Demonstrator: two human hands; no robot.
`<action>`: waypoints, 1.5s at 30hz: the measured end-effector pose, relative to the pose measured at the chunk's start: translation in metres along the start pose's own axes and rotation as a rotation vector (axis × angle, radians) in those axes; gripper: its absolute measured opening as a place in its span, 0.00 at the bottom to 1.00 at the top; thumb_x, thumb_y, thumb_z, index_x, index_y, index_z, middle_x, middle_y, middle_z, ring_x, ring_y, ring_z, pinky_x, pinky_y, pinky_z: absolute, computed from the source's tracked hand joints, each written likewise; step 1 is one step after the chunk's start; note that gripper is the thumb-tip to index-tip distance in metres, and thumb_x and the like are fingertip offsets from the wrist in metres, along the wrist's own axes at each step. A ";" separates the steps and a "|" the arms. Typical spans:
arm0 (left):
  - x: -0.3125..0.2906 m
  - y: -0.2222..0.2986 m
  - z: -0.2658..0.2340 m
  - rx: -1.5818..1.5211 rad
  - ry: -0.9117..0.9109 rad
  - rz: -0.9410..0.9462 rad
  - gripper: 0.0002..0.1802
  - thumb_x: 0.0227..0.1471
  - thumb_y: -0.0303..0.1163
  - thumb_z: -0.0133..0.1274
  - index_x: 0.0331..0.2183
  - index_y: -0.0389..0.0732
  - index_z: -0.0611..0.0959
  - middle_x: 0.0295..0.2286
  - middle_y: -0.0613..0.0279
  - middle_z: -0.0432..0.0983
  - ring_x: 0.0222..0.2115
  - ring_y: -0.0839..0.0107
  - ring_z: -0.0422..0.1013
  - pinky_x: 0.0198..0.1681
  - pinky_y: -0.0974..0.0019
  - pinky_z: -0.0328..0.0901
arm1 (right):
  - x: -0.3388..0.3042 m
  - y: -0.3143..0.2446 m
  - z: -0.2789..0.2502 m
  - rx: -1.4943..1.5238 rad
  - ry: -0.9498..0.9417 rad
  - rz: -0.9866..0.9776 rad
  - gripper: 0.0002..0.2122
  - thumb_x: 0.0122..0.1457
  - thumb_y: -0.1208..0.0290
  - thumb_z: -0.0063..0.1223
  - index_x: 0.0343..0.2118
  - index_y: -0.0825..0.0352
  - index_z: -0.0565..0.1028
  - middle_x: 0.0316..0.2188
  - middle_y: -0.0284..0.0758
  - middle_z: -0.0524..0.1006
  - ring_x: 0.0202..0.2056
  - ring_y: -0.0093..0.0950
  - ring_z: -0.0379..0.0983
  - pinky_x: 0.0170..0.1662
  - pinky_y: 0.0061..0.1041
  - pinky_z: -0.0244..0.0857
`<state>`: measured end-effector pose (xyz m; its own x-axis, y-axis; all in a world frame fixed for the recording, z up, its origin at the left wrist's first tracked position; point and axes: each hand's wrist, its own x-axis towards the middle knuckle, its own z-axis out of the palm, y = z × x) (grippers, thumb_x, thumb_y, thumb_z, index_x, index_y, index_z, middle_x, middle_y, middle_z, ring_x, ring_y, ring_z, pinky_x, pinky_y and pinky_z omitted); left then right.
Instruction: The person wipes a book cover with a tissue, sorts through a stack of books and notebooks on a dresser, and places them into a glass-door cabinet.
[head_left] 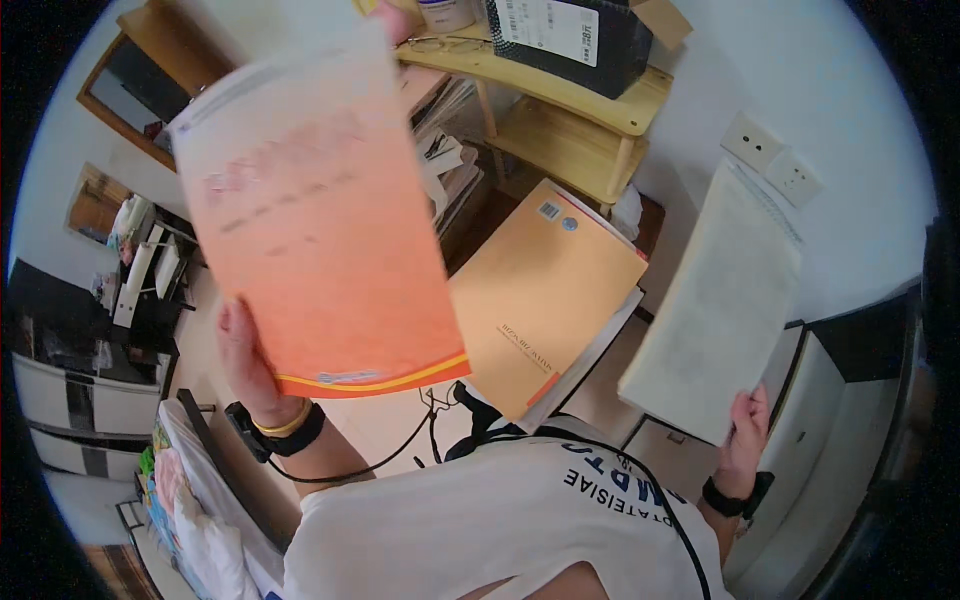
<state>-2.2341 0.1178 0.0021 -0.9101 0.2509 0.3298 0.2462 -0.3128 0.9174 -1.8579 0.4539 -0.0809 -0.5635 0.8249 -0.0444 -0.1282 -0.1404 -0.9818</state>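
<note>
My left hand [246,350] is closed on the lower left edge of an orange-red booklet [330,300], held up with its printed cover showing; its upper part is pale with glare. In my right hand [743,435] is a pale notebook [720,300], gripped by its lower right corner and tilted; its far short edge looks spiral-bound. Between the two, a tan book [550,300] with a barcode lies on top of other books or papers, and the orange-red booklet overlaps its left side. Black bands with small devices sit on both wrists.
Ahead stands a light wooden shelf [560,135] bearing a black box [570,45], a pair of glasses [445,44] and a white tub. Stacked papers [455,180] lean left of it. Wall sockets [755,143] are near the notebook. A black cable [400,450] crosses my left forearm. A bed is at left.
</note>
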 end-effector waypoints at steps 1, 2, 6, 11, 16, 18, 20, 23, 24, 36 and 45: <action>0.001 0.001 0.014 -0.271 0.056 -0.039 0.25 0.59 0.37 0.45 0.54 0.34 0.68 0.48 0.54 0.72 0.47 0.64 0.70 0.52 0.59 0.64 | -0.002 0.008 0.007 0.007 0.031 0.054 0.18 0.60 0.70 0.49 0.52 0.70 0.66 0.44 0.35 0.75 0.44 0.24 0.71 0.49 0.25 0.63; 0.002 0.004 0.023 -0.538 0.114 -0.077 0.27 0.60 0.42 0.42 0.55 0.35 0.67 0.50 0.55 0.71 0.48 0.61 0.70 0.53 0.57 0.63 | -0.002 0.014 0.015 0.019 0.058 0.110 0.19 0.58 0.72 0.50 0.53 0.69 0.66 0.44 0.36 0.75 0.45 0.26 0.70 0.51 0.27 0.62; 0.012 -0.025 0.001 -0.711 -0.355 -0.063 0.31 0.58 0.48 0.42 0.56 0.38 0.67 0.54 0.55 0.67 0.52 0.58 0.66 0.55 0.55 0.60 | 0.007 0.048 0.044 0.085 -0.192 0.201 0.17 0.59 0.74 0.50 0.51 0.69 0.68 0.43 0.34 0.75 0.43 0.25 0.71 0.48 0.27 0.65; -0.002 -0.035 0.041 -0.624 -0.314 -0.255 0.30 0.57 0.47 0.43 0.55 0.38 0.68 0.53 0.55 0.67 0.52 0.59 0.66 0.56 0.56 0.60 | 0.028 0.086 0.087 0.038 -0.442 0.218 0.14 0.62 0.68 0.50 0.48 0.69 0.70 0.38 0.33 0.76 0.39 0.21 0.70 0.42 0.25 0.68; -0.006 -0.066 0.092 -0.584 -0.377 -0.410 0.28 0.59 0.46 0.39 0.55 0.37 0.68 0.53 0.54 0.67 0.52 0.61 0.66 0.55 0.55 0.60 | 0.046 0.075 0.090 -0.158 -0.441 0.271 0.11 0.62 0.67 0.51 0.42 0.68 0.70 0.29 0.33 0.75 0.28 0.20 0.73 0.29 0.22 0.70; -0.015 -0.073 0.107 -0.474 -0.469 -0.324 0.27 0.60 0.44 0.40 0.54 0.36 0.68 0.53 0.51 0.66 0.53 0.57 0.65 0.55 0.50 0.60 | 0.045 0.072 0.081 -0.318 -0.552 0.260 0.14 0.62 0.62 0.51 0.41 0.69 0.70 0.24 0.36 0.75 0.21 0.25 0.73 0.25 0.27 0.69; -0.021 -0.097 0.113 -0.337 -0.539 -0.171 0.26 0.60 0.43 0.41 0.53 0.36 0.68 0.53 0.50 0.65 0.53 0.54 0.64 0.56 0.48 0.60 | 0.045 0.057 0.065 -0.437 -0.545 0.319 0.16 0.64 0.59 0.46 0.39 0.71 0.71 0.26 0.39 0.74 0.26 0.29 0.74 0.30 0.29 0.69; -0.038 -0.081 0.141 -0.280 -0.553 -0.408 0.30 0.53 0.39 0.49 0.55 0.35 0.66 0.53 0.50 0.66 0.52 0.56 0.65 0.56 0.52 0.60 | 0.044 0.085 0.041 -0.580 -0.494 -0.300 0.16 0.65 0.61 0.36 0.37 0.69 0.71 0.36 0.45 0.72 0.39 0.36 0.73 0.38 0.31 0.70; -0.046 -0.068 0.156 -0.382 -0.578 -0.536 0.31 0.51 0.36 0.51 0.55 0.34 0.66 0.52 0.49 0.66 0.52 0.56 0.65 0.56 0.53 0.60 | 0.038 0.071 0.032 -0.203 -0.497 -0.133 0.19 0.64 0.55 0.36 0.44 0.68 0.69 0.42 0.43 0.72 0.44 0.36 0.71 0.42 0.32 0.69; -0.109 -0.070 0.200 -0.275 -0.980 -0.677 0.30 0.53 0.27 0.55 0.56 0.34 0.64 0.50 0.59 0.70 0.48 0.72 0.67 0.54 0.65 0.62 | -0.037 0.000 0.043 0.087 0.043 0.015 0.27 0.60 0.67 0.49 0.60 0.70 0.58 0.55 0.41 0.67 0.55 0.33 0.65 0.58 0.32 0.59; -0.095 -0.103 0.152 0.943 -0.967 0.387 0.41 0.44 0.54 0.59 0.53 0.36 0.70 0.51 0.39 0.65 0.51 0.48 0.63 0.55 0.52 0.59 | -0.044 -0.012 0.020 0.104 0.290 -0.071 0.26 0.54 0.78 0.53 0.57 0.71 0.60 0.52 0.38 0.69 0.52 0.29 0.66 0.56 0.30 0.59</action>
<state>-2.1226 0.2651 -0.0897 -0.2429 0.9347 0.2594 0.9042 0.1214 0.4094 -1.8481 0.4085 -0.0638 -0.2959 0.9543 -0.0424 -0.2503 -0.1203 -0.9607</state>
